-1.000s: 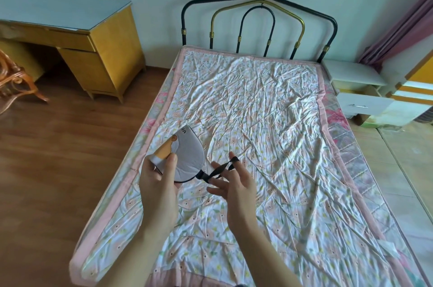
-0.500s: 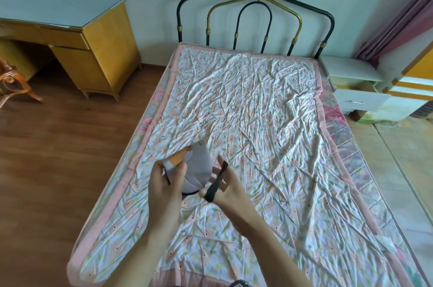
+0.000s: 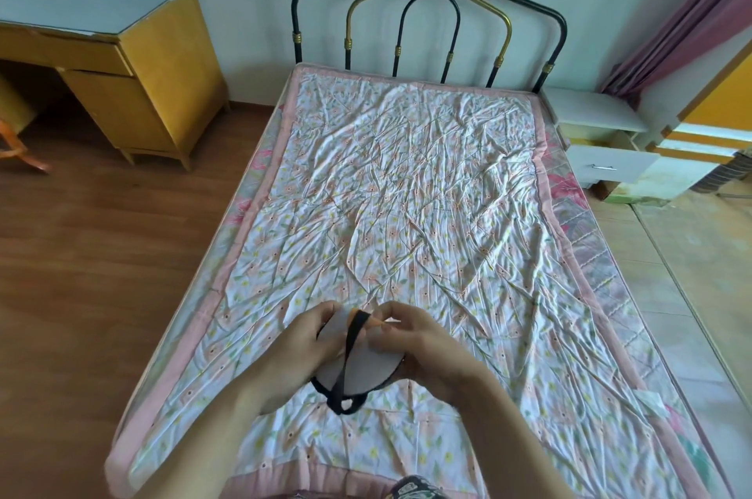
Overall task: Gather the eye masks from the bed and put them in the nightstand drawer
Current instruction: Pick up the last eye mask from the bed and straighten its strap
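A grey eye mask [image 3: 368,370] with an orange patch and a black elastic strap is held above the near end of the bed [image 3: 407,193]. My left hand [image 3: 303,348] grips its left side. My right hand [image 3: 423,344] grips its right side, fingertips pinching near the orange patch. The strap runs down across the mask and loops below it. No other mask shows on the flowered sheet. The white nightstand [image 3: 594,114] stands at the bed's far right, its drawer [image 3: 612,167] pulled open.
A yellow wooden desk [image 3: 134,63] stands at the far left on the wood floor, with part of an orange chair [image 3: 16,140] beside it. A black and gold metal headboard [image 3: 427,22] backs the bed. A pink curtain [image 3: 691,18] hangs at the far right.
Both hands have come together and lowered toward me, closing around the mask. The right hand has gone from holding only the strap to gripping the mask itself.
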